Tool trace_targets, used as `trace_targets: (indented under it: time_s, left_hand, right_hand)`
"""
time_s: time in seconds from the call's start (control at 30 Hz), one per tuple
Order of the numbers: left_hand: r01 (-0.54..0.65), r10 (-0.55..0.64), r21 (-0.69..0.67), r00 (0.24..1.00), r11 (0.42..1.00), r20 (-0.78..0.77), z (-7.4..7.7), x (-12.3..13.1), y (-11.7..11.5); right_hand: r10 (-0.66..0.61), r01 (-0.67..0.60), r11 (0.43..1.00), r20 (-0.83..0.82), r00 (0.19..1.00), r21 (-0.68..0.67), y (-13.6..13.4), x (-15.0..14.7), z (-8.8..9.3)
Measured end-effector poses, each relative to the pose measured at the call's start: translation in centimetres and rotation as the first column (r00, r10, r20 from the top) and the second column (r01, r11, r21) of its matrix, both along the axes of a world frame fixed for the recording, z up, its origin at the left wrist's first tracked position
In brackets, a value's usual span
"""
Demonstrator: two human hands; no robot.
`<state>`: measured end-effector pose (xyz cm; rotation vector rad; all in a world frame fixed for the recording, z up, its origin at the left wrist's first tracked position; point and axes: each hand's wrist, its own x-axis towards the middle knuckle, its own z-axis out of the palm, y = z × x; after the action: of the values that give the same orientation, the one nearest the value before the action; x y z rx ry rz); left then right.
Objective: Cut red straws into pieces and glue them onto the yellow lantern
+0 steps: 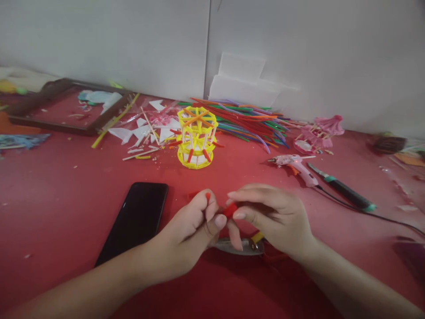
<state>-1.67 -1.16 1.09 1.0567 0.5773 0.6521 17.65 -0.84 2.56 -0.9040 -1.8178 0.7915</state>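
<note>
My left hand (195, 226) is closed on a short piece of red pipe cleaner (229, 210), pinched between thumb and fingers. My right hand (272, 217) meets it from the right, with thumb and fingertips at the other end of the piece. Another bit of red shows between the fingers of my left hand. Below both hands lies a grey metal tool (241, 246) with a yellow part, mostly hidden by the fingers. Beyond them stands a round yellow pipe-cleaner frame (197, 137) with pale sticks, orange cross strips and red pieces.
A black phone (136, 219) lies left of my hands. On the right are a pink glue gun (295, 166) with its cord and a green-and-black cutter (345, 188). Colourful pipe cleaners (245, 119), paper scraps (139, 133), a pink model (320, 133) and a dark frame (53, 125) line the back.
</note>
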Motion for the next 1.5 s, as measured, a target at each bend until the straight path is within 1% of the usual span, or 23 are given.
trace_targets:
  time_s: [0.07,0.13,0.2,0.23,0.3,0.43,0.53,0.6,0.67,0.73,0.8,0.9,0.97,1.03,1.13,1.37,1.5]
  left_hand:
    - [0.04,-0.033,-0.07,0.995,0.997,0.091,0.2,0.1,0.1]
    - [0.09,-0.072,-0.107,0.983,0.99,0.167,0.3,0.2,0.3]
    - [0.125,-0.098,-0.14,0.977,0.982,0.188,0.4,0.2,0.4]
    - [0.12,-0.093,-0.158,0.981,0.98,0.168,0.4,0.2,0.4]
    - [0.079,-0.056,-0.189,0.991,0.979,0.123,0.4,0.2,0.4]
    - [-0.083,0.098,-0.204,0.993,0.975,0.066,0.3,0.6,0.5]
    - [-0.197,0.195,-0.16,0.98,0.967,-0.027,0.3,0.7,0.5]
    - [-0.225,0.217,-0.105,0.973,0.969,-0.08,0.2,0.7,0.4]
    - [-0.225,0.217,-0.077,0.971,0.971,-0.099,0.2,0.7,0.5]
    - [-0.227,0.22,-0.085,0.972,0.97,-0.084,0.3,0.7,0.6]
    - [-0.235,0.231,-0.097,0.972,0.967,-0.051,0.3,0.6,0.7]
    - [-0.247,0.246,-0.1,0.969,0.964,-0.022,0.3,0.6,0.8]
    - [-0.257,0.256,-0.091,0.966,0.962,-0.027,0.3,0.6,0.8]
    - [-0.278,0.276,-0.073,0.961,0.958,-0.025,0.2,0.6,0.7]
    - [-0.292,0.293,-0.047,0.956,0.955,0.024,0.2,0.5,0.6]
    - [-0.292,0.292,-0.016,0.949,0.956,0.12,0.3,0.5,0.6]
    - [-0.291,0.285,0.04,0.952,0.956,0.113,0.3,0.6,0.3]
  right_hand:
    - [0.043,-0.043,0.998,0.013,0.999,0.051,0.0,0.2,-0.1]
    - [0.088,-0.09,0.99,0.025,0.996,0.106,0.0,0.4,-0.2]
    - [0.095,-0.104,0.983,0.065,0.993,0.153,0.0,0.5,-0.3]
    - [0.082,-0.097,0.98,0.091,0.992,0.174,0.0,0.6,-0.3]
    - [0.051,-0.078,0.977,0.135,0.99,0.199,0.0,0.5,-0.3]
    - [-0.026,-0.009,0.983,0.186,0.982,0.186,-0.1,0.2,-0.4]
    - [-0.116,0.08,0.982,0.211,0.971,0.171,-0.2,-0.1,-0.5]
    - [-0.148,0.116,0.981,0.216,0.965,0.155,-0.3,-0.2,-0.6]
    - [-0.173,0.145,0.98,0.212,0.962,0.139,-0.4,-0.3,-0.7]
    - [-0.199,0.174,0.975,0.196,0.96,0.136,-0.5,-0.2,-0.7]
    - [-0.21,0.181,0.969,0.174,0.962,0.168,-0.4,-0.2,-0.7]
    - [-0.19,0.145,0.96,0.174,0.966,0.241,-0.3,-0.2,-0.6]
    - [-0.195,0.143,0.955,0.187,0.963,0.258,-0.3,-0.2,-0.4]
    - [-0.22,0.172,0.954,0.183,0.958,0.247,-0.4,-0.3,-0.3]
    - [-0.241,0.205,0.954,0.157,0.958,0.218,-0.7,-0.6,-0.1]
    - [-0.247,0.212,0.956,0.164,0.955,0.203,-1.5,-1.0,0.5]
    - [-0.243,0.227,0.966,0.13,0.961,0.126,-1.9,-1.4,0.6]
